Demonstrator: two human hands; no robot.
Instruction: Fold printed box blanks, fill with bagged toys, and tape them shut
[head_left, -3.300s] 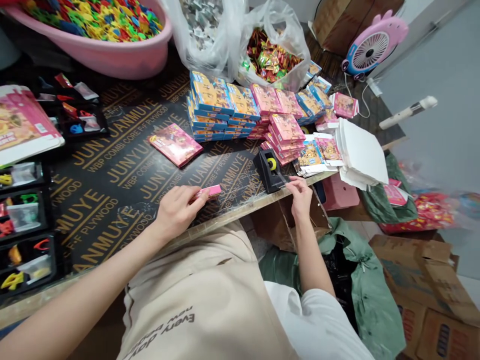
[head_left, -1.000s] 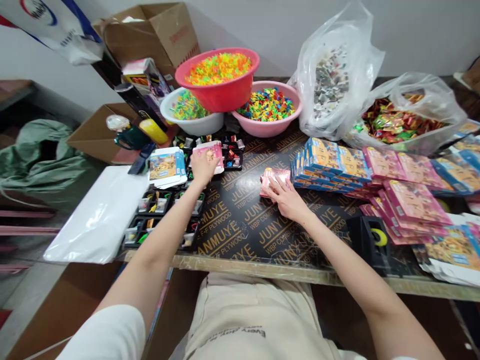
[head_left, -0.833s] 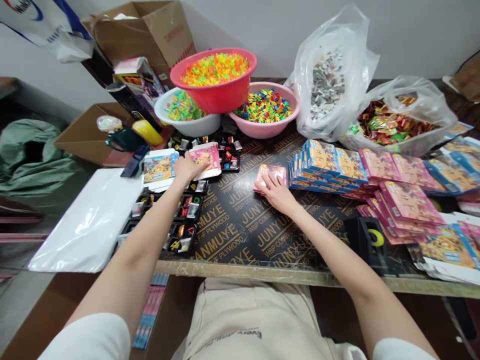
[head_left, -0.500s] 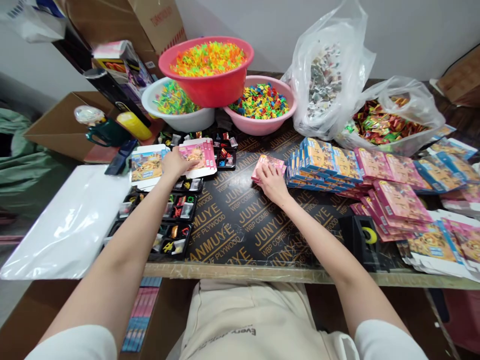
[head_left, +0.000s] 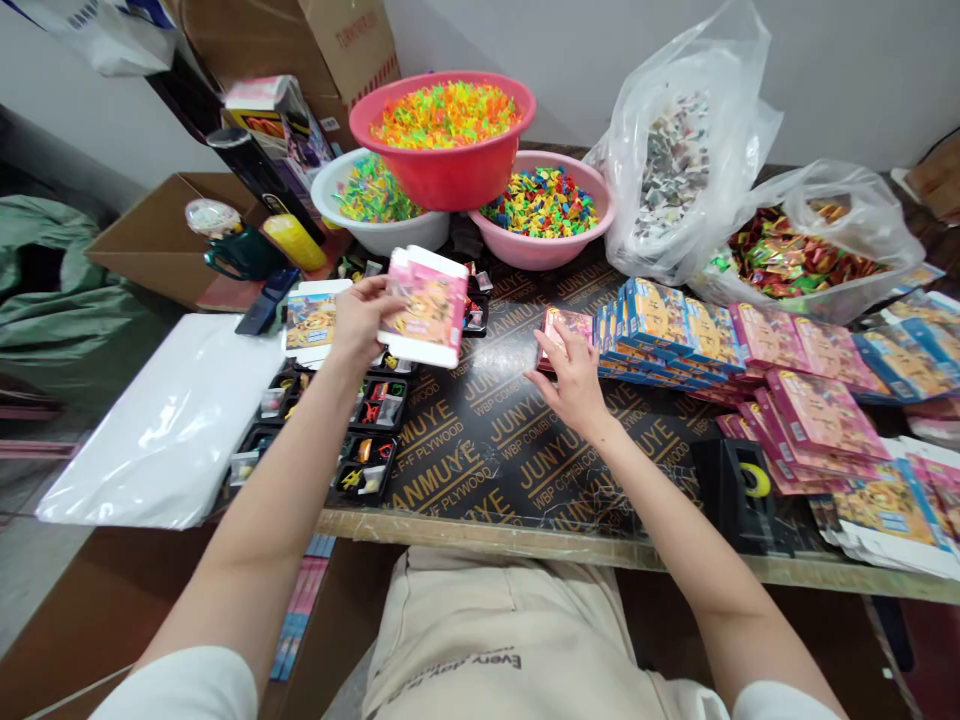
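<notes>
The black-topped plywood table [head_left: 457, 475] is backed by plastic basins, a red basin [head_left: 450, 180] being set highest. To the R, a stack of blue boxes [head_left: 656, 320] is lined up on the tabletop; to the L, black compartment trays [head_left: 407, 396], filled w/ small bagged toys, are partly hidden by the L arm. A pink printed carton [head_left: 426, 308] w/ white edges is held up, tilted, above the tray area by the L hand [head_left: 358, 318]: its L edge is pinched btwn thumb & fingers. No long axis can be made out, approx. square as seen. Its free R edge is pointed toward the R hand [head_left: 576, 388], w/ bare tabletop btwn. A smaller pink box [head_left: 571, 322] is laid flat just beside the blue stack, partly covered by the R hand, whose fingers are spread, thumb well apart; no closed hold is seen, & firm contact can't be told.
</notes>
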